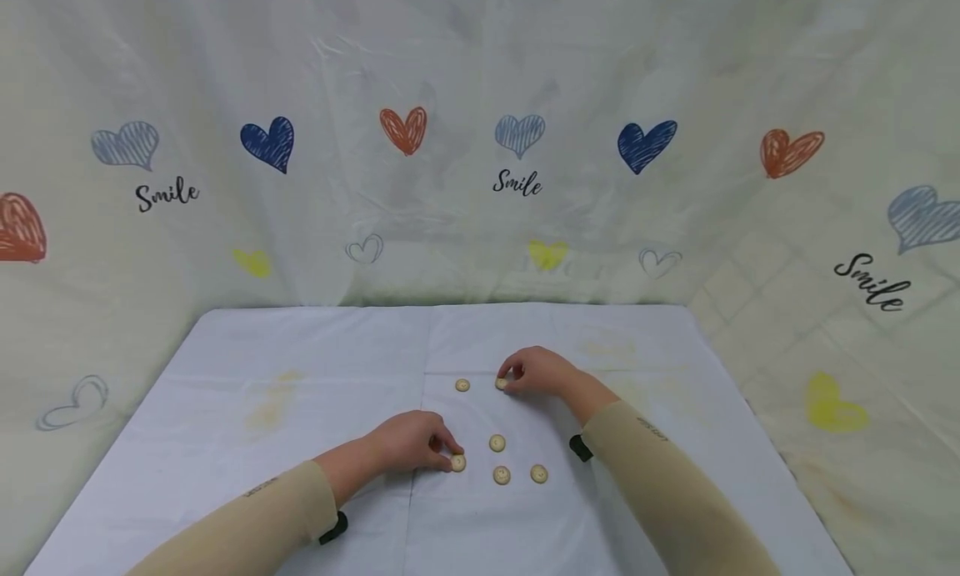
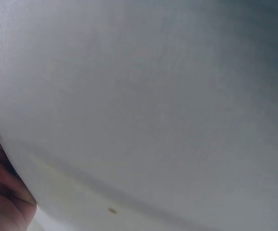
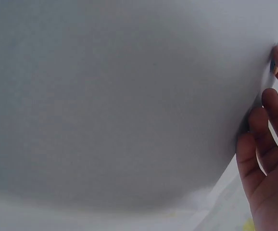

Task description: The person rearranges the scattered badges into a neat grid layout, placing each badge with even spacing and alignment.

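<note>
In the head view, my left hand (image 1: pixel 415 443) pinches the edge of a round wooden button (image 1: pixel 459 463) low over the white cloth, thumb and forefinger at its left side. Further back, my right hand (image 1: pixel 538 371) holds another wooden button (image 1: pixel 501 383) between thumb and fingertips, which partly cover it. To the left of that one lies a loose button (image 1: pixel 462 385). Nearer me are three more: an upper button (image 1: pixel 497 443), a lower button (image 1: pixel 502 475) and a right-hand button (image 1: pixel 539 473). Both wrist views show curled fingers at the frame edge, mostly against cloth.
A white cloth (image 1: pixel 225 376) with faint yellow patches covers the table. Behind and beside it hangs a pale curtain (image 1: pixel 450 51) printed with hearts and "Smile". Dark wrist devices sit under the left sleeve (image 1: pixel 255 518) and the right sleeve (image 1: pixel 667 493).
</note>
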`<act>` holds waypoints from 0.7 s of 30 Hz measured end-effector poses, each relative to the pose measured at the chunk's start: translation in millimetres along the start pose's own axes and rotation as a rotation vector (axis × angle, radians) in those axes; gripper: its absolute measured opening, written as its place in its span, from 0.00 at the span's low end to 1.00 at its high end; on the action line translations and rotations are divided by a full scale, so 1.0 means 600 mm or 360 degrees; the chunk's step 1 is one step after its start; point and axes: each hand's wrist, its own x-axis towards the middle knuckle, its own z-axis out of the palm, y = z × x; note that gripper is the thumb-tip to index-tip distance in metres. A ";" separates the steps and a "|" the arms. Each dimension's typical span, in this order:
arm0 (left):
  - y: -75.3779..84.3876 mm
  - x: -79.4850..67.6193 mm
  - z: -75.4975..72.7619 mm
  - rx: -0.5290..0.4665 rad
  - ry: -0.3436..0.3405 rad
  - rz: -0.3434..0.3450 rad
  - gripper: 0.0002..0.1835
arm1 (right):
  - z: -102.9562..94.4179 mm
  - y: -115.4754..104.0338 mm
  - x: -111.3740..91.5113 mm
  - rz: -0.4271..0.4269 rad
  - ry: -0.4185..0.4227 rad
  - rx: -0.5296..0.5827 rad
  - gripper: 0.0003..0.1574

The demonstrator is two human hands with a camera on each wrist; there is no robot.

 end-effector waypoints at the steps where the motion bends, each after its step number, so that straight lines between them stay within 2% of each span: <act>1: 0.001 0.000 0.000 -0.0002 -0.0003 -0.0001 0.10 | 0.001 0.000 0.002 0.0013 0.0001 -0.0003 0.09; 9: 0.005 -0.001 -0.003 0.0006 -0.0014 -0.0012 0.10 | 0.008 0.001 0.007 0.0042 0.0004 0.0008 0.11; 21: 0.006 -0.001 -0.002 0.0010 -0.0004 -0.0011 0.10 | -0.004 -0.001 -0.015 0.0055 0.0049 0.0122 0.16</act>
